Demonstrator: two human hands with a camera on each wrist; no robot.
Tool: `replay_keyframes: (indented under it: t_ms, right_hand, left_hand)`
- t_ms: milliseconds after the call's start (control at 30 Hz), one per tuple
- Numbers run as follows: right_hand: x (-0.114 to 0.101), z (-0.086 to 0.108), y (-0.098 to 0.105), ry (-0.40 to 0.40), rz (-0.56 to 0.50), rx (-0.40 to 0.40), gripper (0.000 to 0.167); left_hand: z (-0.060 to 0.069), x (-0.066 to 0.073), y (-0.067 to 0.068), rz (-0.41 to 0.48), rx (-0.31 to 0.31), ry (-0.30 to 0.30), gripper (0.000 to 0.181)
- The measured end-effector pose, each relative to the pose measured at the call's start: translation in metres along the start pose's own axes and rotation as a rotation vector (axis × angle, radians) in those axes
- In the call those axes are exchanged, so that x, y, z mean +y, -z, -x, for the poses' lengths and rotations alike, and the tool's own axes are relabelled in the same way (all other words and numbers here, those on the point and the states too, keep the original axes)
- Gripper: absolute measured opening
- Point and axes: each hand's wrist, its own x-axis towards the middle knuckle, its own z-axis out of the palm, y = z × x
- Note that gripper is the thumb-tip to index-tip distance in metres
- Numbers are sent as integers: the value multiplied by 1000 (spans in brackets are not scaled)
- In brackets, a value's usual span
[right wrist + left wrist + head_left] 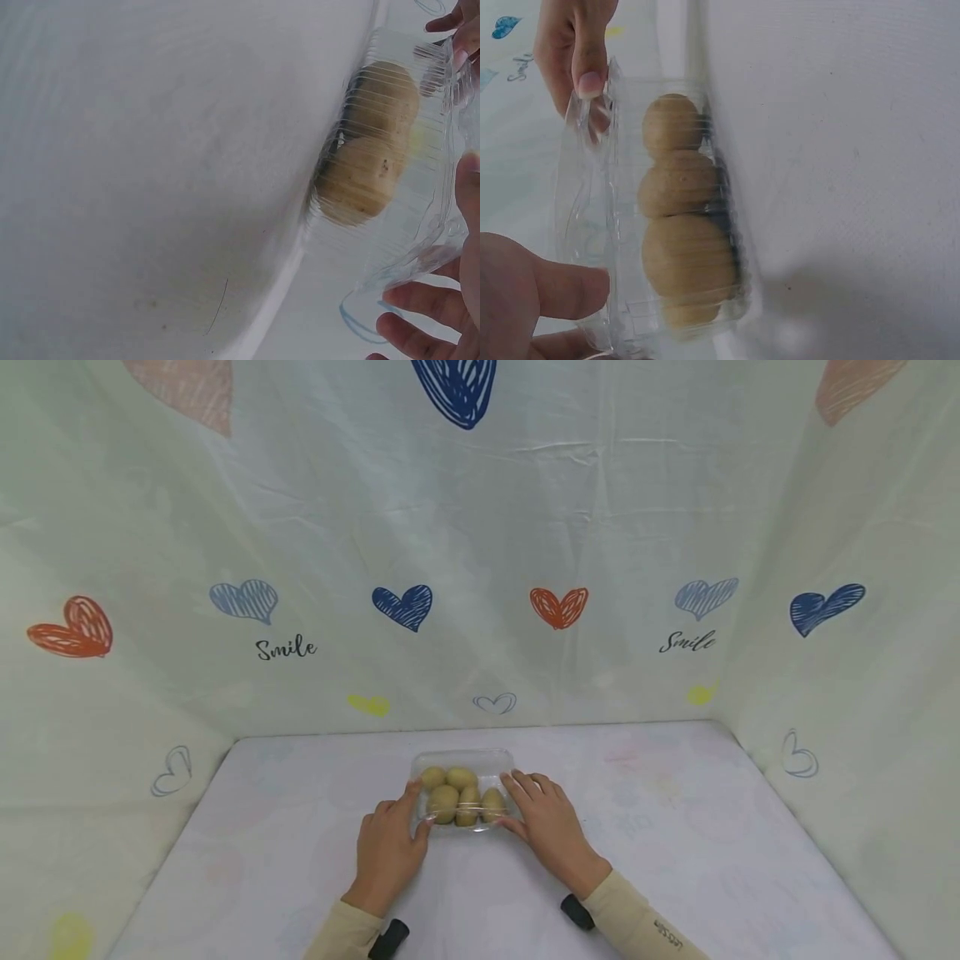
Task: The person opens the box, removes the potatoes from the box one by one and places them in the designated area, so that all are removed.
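A clear plastic container (486, 767) with several round, yellow-brown potatoes (442, 803) lies on the table, near its far edge. The left hand (390, 852) holds its left side, the thumb at the near corner. At the right side, the right hand (555, 831) holds it between thumb and fingers. In the left wrist view, the left hand (525, 292) has its thumb against the container's rim, and the right hand (574, 52) is at the far end. The right wrist view has potatoes (360, 180) behind the ribbed wall; whether the lid is fully closed cannot be told.
A pale cloth covers the table (300, 827). Behind it and at both sides hangs a white curtain (480, 543) printed with hearts and "Smile". Black devices (577, 912) sit at both wrists, beside beige sleeves.
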Motion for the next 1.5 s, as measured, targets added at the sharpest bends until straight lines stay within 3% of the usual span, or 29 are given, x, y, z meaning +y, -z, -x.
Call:
replay_keyframes:
  t_ms: [267, 367, 833, 1200, 1500]
  right_hand:
    - [0, 0, 0, -2, 1, -9, 70]
    - [1, 0, 1, -5, -5, -19, 71]
    - [7, -7, 5, -47, -138, 12, 66]
    - [4, -19, 15, -196, -339, 11, 60]
    - [3, -29, 17, -326, -415, 19, 53]
  left_hand:
    - [-1, -6, -4, 36, 82, 6, 47]
    - [-2, -9, -4, 71, 77, 13, 49]
    - [-5, -15, -2, 252, -45, 155, 60]
    - [-16, -22, 0, 486, -140, 284, 58]
    - [-22, -27, 0, 613, -146, 345, 53]
